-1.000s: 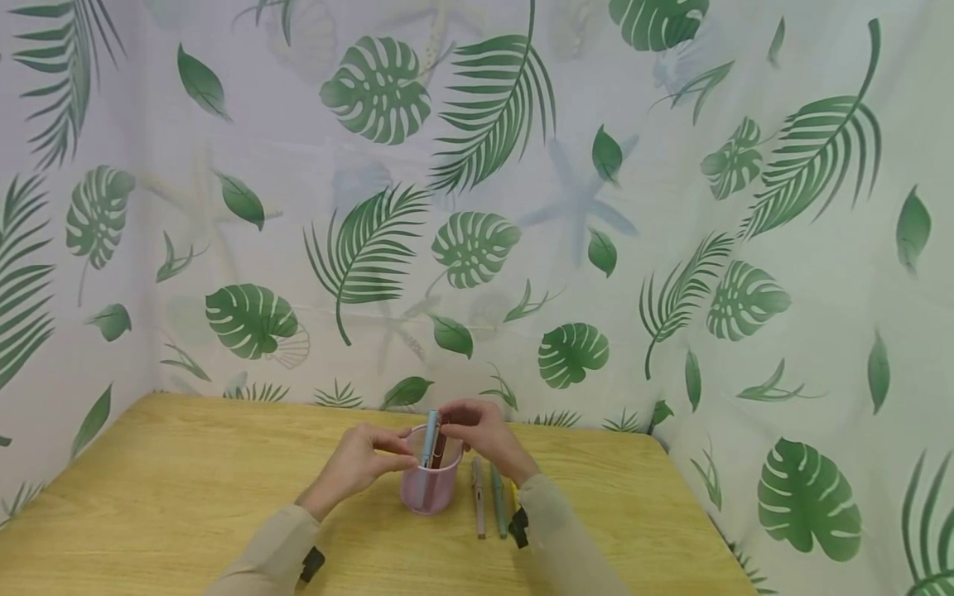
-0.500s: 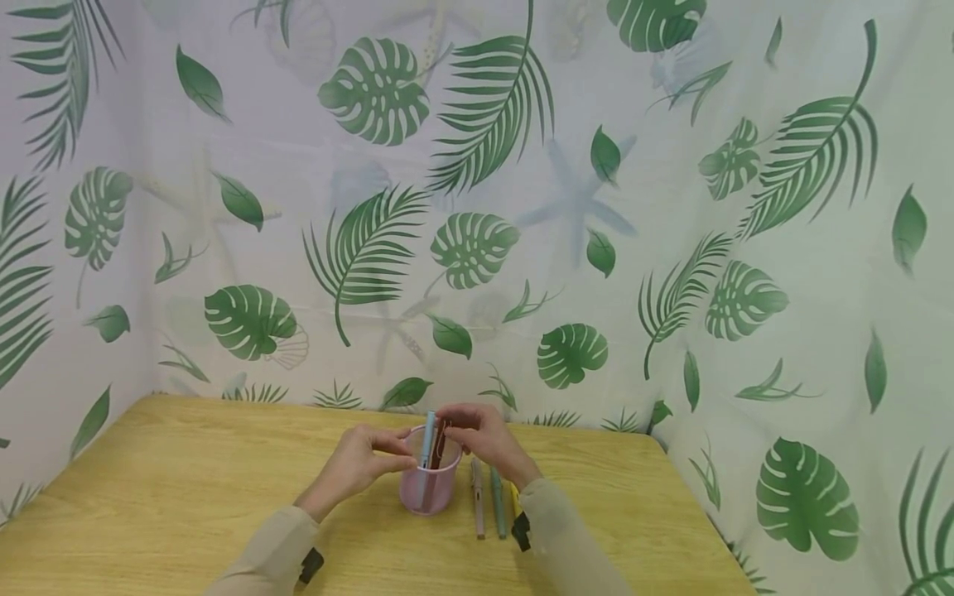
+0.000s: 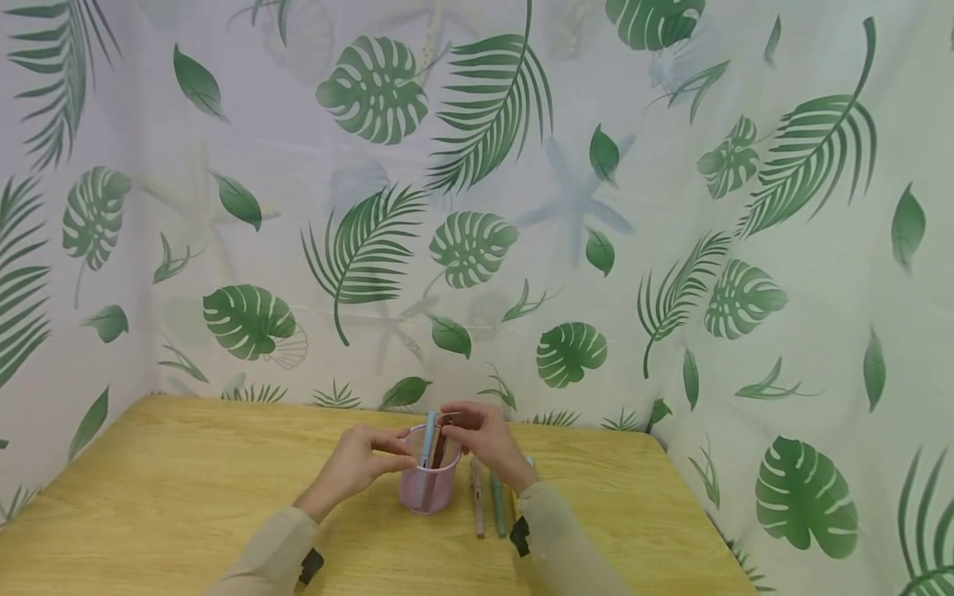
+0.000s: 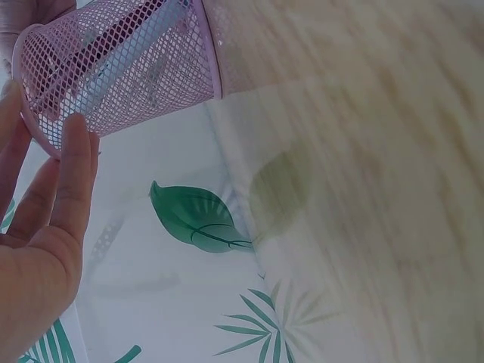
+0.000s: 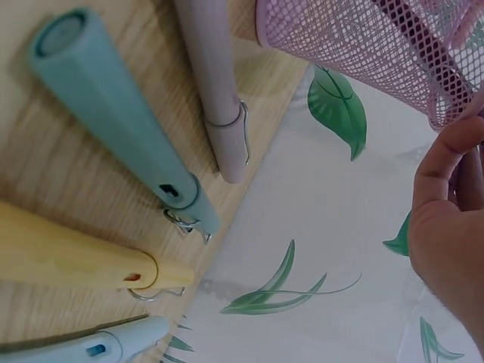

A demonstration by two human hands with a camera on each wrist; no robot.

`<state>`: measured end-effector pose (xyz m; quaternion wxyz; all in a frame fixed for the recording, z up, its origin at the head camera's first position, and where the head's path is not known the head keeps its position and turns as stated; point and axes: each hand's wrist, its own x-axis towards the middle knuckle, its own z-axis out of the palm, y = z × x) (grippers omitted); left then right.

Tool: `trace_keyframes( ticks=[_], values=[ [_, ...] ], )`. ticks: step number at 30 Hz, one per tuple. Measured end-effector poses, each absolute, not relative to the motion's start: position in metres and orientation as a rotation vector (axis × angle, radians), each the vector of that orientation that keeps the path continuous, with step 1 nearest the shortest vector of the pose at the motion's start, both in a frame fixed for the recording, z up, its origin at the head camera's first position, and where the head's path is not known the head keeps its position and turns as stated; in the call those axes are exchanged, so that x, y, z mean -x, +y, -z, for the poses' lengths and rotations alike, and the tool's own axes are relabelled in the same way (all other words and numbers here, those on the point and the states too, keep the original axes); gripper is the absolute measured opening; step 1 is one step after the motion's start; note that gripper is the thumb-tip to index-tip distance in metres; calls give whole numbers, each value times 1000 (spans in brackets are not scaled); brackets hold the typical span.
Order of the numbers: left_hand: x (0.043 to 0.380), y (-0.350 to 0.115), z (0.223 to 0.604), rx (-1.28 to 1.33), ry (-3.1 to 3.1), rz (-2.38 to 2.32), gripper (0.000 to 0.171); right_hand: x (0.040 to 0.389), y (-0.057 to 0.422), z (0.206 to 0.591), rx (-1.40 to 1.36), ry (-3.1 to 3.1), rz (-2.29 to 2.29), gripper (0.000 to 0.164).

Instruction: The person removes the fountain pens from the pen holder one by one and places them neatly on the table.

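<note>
A pink mesh pen holder (image 3: 427, 492) stands upright on the table, a light blue pen (image 3: 428, 439) and a dark red pen (image 3: 440, 447) leaning inside it. My left hand (image 3: 358, 463) holds the holder's rim from the left; in the left wrist view its fingers (image 4: 73, 166) lie against the rim and mesh. Over the right side of the rim, my right hand (image 3: 484, 434) pinches the top of the dark red pen between thumb and fingers. The right wrist view shows this hand (image 5: 454, 219) right at the rim, its fingertips partly cut off.
Right of the holder lie a greyish-pink pen (image 3: 479, 501), a green pen (image 3: 498, 505), a yellow pen (image 5: 76, 253) and another light blue pen (image 5: 98, 344), partly under the right forearm. A leaf-patterned cloth (image 3: 484, 331) hangs behind the wooden table (image 3: 224, 463).
The dark red pen and the right hand's fingers have shifted slightly at the rim. The left hand and the holder stay in place.
</note>
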<state>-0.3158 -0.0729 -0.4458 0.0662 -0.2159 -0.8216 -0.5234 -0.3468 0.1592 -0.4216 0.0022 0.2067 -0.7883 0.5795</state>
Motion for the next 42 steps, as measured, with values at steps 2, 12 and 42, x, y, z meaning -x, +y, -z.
trace_keyframes(
  ticks=[2, 12, 42],
  values=[
    [316, -73, 445, 660, -2472, 1574, 10, 346, 160, 419, -642, -2473, -1834, 30],
    [317, -73, 443, 661, -2463, 1556, 10, 353, 160, 421, -570, -2360, -1902, 26],
    [316, -74, 446, 674, -2477, 1541, 9, 354, 166, 411, -400, -1891, -2255, 29]
  ],
)
